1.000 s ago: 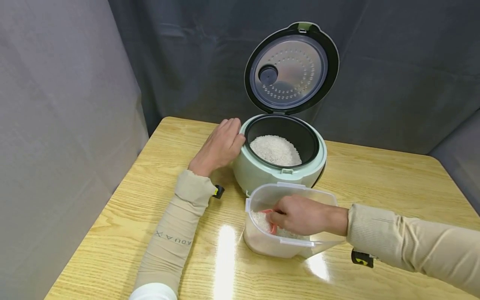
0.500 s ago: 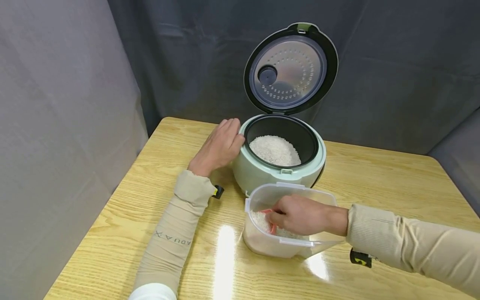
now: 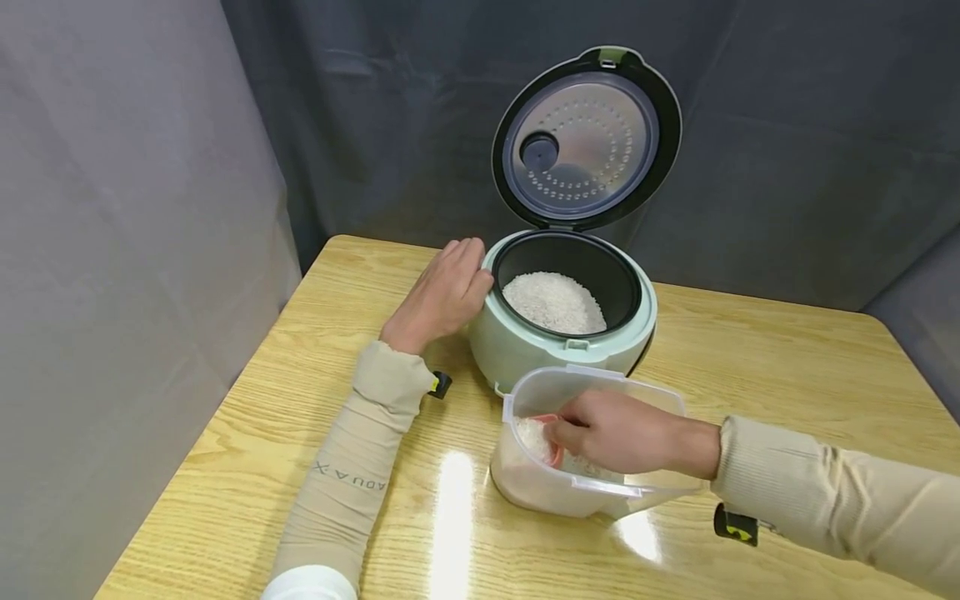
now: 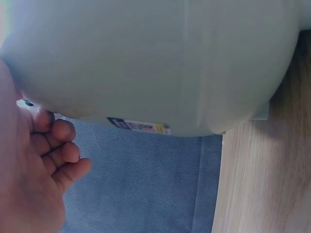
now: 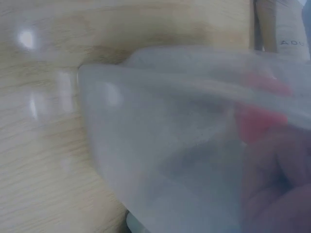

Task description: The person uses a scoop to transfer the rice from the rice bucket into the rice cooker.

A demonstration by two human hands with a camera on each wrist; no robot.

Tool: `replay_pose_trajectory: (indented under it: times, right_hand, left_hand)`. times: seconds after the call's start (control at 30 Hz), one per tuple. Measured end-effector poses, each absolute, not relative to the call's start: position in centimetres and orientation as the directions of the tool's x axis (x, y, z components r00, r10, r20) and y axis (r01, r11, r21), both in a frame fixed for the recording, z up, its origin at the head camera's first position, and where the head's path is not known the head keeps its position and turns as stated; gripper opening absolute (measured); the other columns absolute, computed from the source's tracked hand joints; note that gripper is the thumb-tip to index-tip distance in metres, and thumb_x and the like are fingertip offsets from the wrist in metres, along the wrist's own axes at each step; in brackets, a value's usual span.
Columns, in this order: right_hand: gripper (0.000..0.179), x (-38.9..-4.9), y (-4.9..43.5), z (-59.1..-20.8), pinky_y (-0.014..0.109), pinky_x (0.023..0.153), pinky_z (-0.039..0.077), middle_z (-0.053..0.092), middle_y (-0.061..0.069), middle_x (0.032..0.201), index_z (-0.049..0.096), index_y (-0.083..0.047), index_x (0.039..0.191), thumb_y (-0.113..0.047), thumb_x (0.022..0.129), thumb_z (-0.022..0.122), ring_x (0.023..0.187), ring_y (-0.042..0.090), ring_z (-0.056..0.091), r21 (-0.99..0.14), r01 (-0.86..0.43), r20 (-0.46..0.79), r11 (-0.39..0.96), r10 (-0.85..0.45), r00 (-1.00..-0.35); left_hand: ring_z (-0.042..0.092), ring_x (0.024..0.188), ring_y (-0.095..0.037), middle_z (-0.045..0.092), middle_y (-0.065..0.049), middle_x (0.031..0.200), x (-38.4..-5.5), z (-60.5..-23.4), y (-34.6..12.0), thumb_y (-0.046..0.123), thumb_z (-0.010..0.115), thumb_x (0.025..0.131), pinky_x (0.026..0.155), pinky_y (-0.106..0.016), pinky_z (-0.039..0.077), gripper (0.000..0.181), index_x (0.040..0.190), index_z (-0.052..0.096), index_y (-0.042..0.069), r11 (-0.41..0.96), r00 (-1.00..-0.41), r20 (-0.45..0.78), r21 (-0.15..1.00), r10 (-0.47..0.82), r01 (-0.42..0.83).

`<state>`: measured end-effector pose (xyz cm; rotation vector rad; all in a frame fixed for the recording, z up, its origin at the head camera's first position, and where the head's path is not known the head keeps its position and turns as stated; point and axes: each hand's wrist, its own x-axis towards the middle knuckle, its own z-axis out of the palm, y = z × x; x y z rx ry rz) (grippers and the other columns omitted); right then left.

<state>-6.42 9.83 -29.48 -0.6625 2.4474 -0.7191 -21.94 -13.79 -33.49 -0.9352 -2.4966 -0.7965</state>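
A mint-green rice cooker (image 3: 517,350) stands with its lid (image 3: 585,142) raised, a mound of white rice (image 3: 555,302) inside its dark inner pot (image 3: 615,287). My left hand (image 3: 442,292) grips the cooker's left side near the rim; in the left wrist view its fingers (image 4: 63,145) curl beside the cooker wall. In front of the cooker is a translucent plastic container (image 3: 525,492) with rice in it. My right hand (image 3: 615,429) reaches inside, pinching a red scoop (image 3: 557,454) that has rice at its mouth. Through the cloudy wall in the right wrist view, the scoop (image 5: 260,119) shows blurred.
Both things stand on a light wooden table (image 3: 390,533). A dark curtain (image 3: 405,117) hangs behind it and a grey one (image 3: 135,250) at the left. The open lid rises high at the back. The cooker's front nearly meets the container's back rim.
My right hand and the red scoop have shifted slightly right inside the container, and the container's rim has moved right with them. More of the scoop shows. My left hand stays on the cooker.
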Motion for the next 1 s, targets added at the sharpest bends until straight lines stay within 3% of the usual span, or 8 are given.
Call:
replay_pose_trajectory:
  times: [0.43, 0.73, 0.87, 1.0]
  right_hand:
    - [0.04, -5.4, 10.3, -27.6, 0.024, 0.055, 0.031, 0.04, -0.01, 0.058, 0.052, -0.021, 0.061, -0.028, 0.1, 0.055, 0.053, 0.006, 0.033, -0.536, -0.237, -0.319, 0.811, -0.454, -0.832]
    - [0.034, -4.6, 10.6, -26.6, 0.026, 0.06, 0.038, 0.052, -0.008, 0.068, 0.066, -0.019, 0.073, -0.031, 0.103, 0.052, 0.063, 0.01, 0.044, -0.582, -0.154, -0.331, 0.799, -0.406, -0.852]
    - [0.03, -4.6, 11.0, -26.3, 0.026, 0.058, 0.036, 0.045, -0.006, 0.064, 0.07, -0.017, 0.084, -0.03, 0.103, 0.051, 0.06, 0.01, 0.042, -0.606, -0.095, -0.363, 0.79, -0.381, -0.851]
    - [0.033, -4.3, 11.3, -26.0, 0.026, 0.051, 0.029, 0.038, -0.006, 0.06, 0.065, -0.015, 0.08, -0.032, 0.104, 0.05, 0.055, 0.01, 0.034, -0.645, -0.054, -0.38, 0.762, -0.382, -0.843]
  left_hand:
    - [0.041, 0.081, -0.028, 0.039, -0.008, 0.08, -22.0, -33.5, -13.8, 0.019, 0.035, 0.096, 0.079, -0.035, 0.036, 0.018, 0.086, 0.042, 0.005, 0.62, -0.717, 0.502, 0.382, 0.484, 0.686]
    - [0.042, 0.082, -0.029, 0.039, -0.009, 0.081, -22.0, -33.6, -13.9, 0.019, 0.035, 0.096, 0.08, -0.036, 0.036, 0.019, 0.087, 0.042, 0.005, 0.613, -0.721, 0.5, 0.396, 0.48, 0.683]
    - [0.041, 0.082, -0.029, 0.039, -0.009, 0.081, -22.1, -33.6, -13.8, 0.02, 0.034, 0.096, 0.08, -0.036, 0.035, 0.019, 0.087, 0.042, 0.005, 0.609, -0.718, 0.501, 0.398, 0.483, 0.686]
    - [0.041, 0.083, -0.029, 0.039, -0.009, 0.081, -22.0, -33.6, -13.8, 0.02, 0.034, 0.096, 0.08, -0.035, 0.034, 0.019, 0.088, 0.043, 0.005, 0.609, -0.725, 0.489, 0.406, 0.484, 0.681]
